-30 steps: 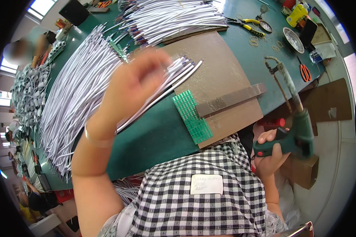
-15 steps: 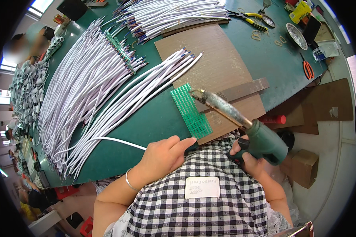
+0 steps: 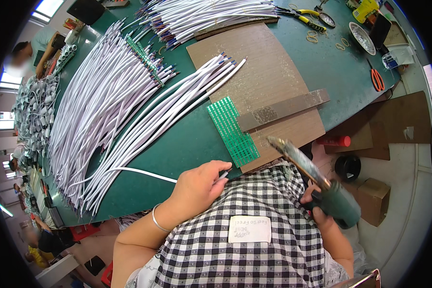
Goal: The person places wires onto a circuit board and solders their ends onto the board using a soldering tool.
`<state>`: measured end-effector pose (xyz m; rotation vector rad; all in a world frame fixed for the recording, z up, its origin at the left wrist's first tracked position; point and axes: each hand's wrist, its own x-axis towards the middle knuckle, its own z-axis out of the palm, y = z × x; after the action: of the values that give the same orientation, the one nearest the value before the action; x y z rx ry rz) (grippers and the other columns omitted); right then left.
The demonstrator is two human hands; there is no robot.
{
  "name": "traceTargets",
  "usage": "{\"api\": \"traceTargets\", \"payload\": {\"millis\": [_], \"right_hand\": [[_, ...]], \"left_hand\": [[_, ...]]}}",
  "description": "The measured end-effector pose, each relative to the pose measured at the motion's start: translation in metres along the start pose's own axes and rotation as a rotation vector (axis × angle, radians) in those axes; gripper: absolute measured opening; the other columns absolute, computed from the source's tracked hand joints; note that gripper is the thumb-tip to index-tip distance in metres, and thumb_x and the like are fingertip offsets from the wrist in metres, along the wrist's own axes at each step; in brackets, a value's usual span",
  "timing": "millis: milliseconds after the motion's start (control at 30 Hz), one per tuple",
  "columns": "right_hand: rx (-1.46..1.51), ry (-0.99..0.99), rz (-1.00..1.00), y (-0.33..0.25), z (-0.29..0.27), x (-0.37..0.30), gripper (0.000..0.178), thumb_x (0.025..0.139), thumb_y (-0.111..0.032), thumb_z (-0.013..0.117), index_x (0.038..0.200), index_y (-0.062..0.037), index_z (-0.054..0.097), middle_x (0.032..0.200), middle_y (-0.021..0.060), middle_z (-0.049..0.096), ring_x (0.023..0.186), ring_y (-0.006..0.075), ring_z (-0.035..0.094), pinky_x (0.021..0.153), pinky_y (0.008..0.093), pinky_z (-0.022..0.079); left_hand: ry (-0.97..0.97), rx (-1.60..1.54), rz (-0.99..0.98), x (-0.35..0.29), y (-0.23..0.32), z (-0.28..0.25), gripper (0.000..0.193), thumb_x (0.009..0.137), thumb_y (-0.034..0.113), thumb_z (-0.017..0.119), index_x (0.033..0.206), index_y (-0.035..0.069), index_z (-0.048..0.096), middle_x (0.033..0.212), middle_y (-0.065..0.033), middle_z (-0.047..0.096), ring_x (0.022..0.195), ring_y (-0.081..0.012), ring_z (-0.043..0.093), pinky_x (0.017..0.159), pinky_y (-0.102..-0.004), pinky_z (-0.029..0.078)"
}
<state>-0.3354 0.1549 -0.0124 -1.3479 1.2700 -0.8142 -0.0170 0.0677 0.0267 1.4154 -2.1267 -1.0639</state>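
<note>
Pinching a white cable, the left hand has a green circuit-board panel just beyond its grip; the right hand clasps a soldering gun.

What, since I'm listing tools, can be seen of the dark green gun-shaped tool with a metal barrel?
The dark green gun-shaped tool has a rounded, plastic-looking body and a long, mottled grey metal barrel ending in a brownish tip. The bare right hand grips its handle, partly hidden. The barrel slants up and left, its tip showing over the flat brown board; whether it touches there is unclear.
</note>
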Motion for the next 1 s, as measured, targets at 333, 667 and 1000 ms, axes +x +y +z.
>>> {"api": "traceTargets", "payload": {"millis": [333, 667, 1000], "right_hand": [[0.144, 0.310, 0.042, -0.025, 0.012, -0.018, 0.025, 0.075, -0.011, 0.067, 0.096, 0.0003, 0.063, 0.091, 0.0121, 0.064, 0.070, 0.0254, 0.064, 0.070, 0.0322, 0.051], [-0.261, 0.170, -0.224, -0.029, 0.008, -0.003, 0.026, 0.077, -0.009, 0.064, 0.101, 0.0014, 0.064, 0.099, 0.0144, 0.066, 0.089, 0.0270, 0.065, 0.079, 0.0348, 0.052], [-0.519, 0.110, -0.353, -0.019, 0.008, -0.001, 0.032, 0.065, -0.007, 0.065, 0.096, -0.0054, 0.067, 0.095, 0.0096, 0.068, 0.089, 0.0302, 0.063, 0.083, 0.0380, 0.049]], "left_hand": [[0.284, 0.373, 0.374, 0.005, -0.010, 0.007, 0.009, 0.073, 0.006, 0.068, 0.075, 0.009, 0.060, 0.068, -0.0030, 0.051, 0.056, -0.0188, 0.052, 0.047, -0.0319, 0.041], [0.289, 0.385, 0.412, 0.011, -0.010, 0.010, 0.012, 0.073, 0.008, 0.068, 0.072, 0.008, 0.056, 0.067, -0.0026, 0.048, 0.055, -0.0182, 0.050, 0.045, -0.0317, 0.039], [0.241, 0.410, 0.386, 0.011, -0.009, 0.010, 0.009, 0.072, 0.009, 0.067, 0.074, 0.009, 0.059, 0.067, -0.0021, 0.048, 0.057, -0.0178, 0.051, 0.046, -0.0317, 0.040]]}}
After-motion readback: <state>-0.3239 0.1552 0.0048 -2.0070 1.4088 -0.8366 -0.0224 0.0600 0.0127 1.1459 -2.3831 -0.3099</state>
